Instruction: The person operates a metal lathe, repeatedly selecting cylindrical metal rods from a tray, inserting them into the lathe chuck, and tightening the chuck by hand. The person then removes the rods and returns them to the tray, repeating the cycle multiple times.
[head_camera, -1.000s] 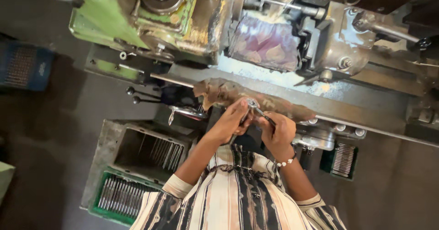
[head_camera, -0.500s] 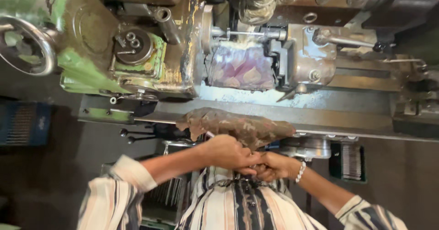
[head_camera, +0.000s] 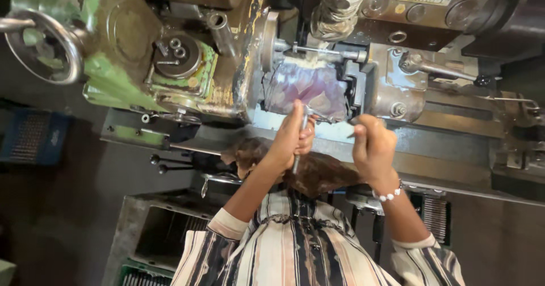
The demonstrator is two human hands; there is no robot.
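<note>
From the head camera, the left hand (head_camera: 292, 135) is clenched around a slim grey metal rod (head_camera: 299, 144), its upper end at the cloudy violet plastic guard (head_camera: 309, 87) on the worn green lathe (head_camera: 119, 64). The right hand (head_camera: 372, 147) is closed on a small dark tool (head_camera: 352, 134) just beside the guard. Keeping the rod steady and both hands close together looks wise here; the rod's tip and what the small tool is are hard to make out.

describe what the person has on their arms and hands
Both hands are bare, no gloves. The left hand comes out of a short striped sleeve in dark, cream and pinkish bands with a pale cuff. The right hand wears a white bead bracelet at the wrist, with a matching sleeve.
</note>
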